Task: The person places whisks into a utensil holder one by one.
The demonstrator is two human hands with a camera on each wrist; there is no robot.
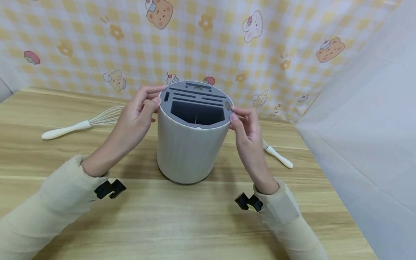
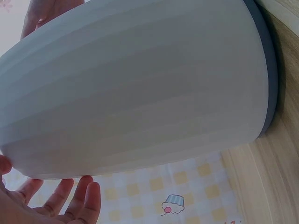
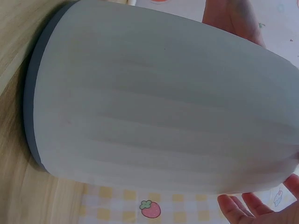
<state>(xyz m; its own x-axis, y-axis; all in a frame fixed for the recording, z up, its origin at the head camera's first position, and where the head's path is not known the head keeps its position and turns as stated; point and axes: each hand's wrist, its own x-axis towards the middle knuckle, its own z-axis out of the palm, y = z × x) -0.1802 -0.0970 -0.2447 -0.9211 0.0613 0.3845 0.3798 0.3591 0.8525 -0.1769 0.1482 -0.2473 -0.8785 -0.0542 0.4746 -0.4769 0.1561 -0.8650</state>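
Note:
A round off-white knife holder (image 1: 191, 151) stands upright on the table, with a dark base ring. Its grey slotted top (image 1: 196, 94) has narrow slots and one large opening, with no knives in it. At the left of the rim, my left hand (image 1: 136, 112) holds on with thumb and fingers. My right hand (image 1: 248, 133) grips the opposite side, thumb and index finger at the top's edge. In the left wrist view the holder's pale wall (image 2: 140, 93) fills most of the picture, left fingertips touching it. Likewise in the right wrist view, right fingertips touch the wall (image 3: 154, 102).
A white-handled whisk (image 1: 65, 130) lies on the wooden table (image 1: 169, 220) at left, partly behind my left hand. Another whisk (image 1: 279, 157) lies at right, its wires mostly hidden by my right hand. A yellow checked cloth (image 1: 208, 43) hangs behind.

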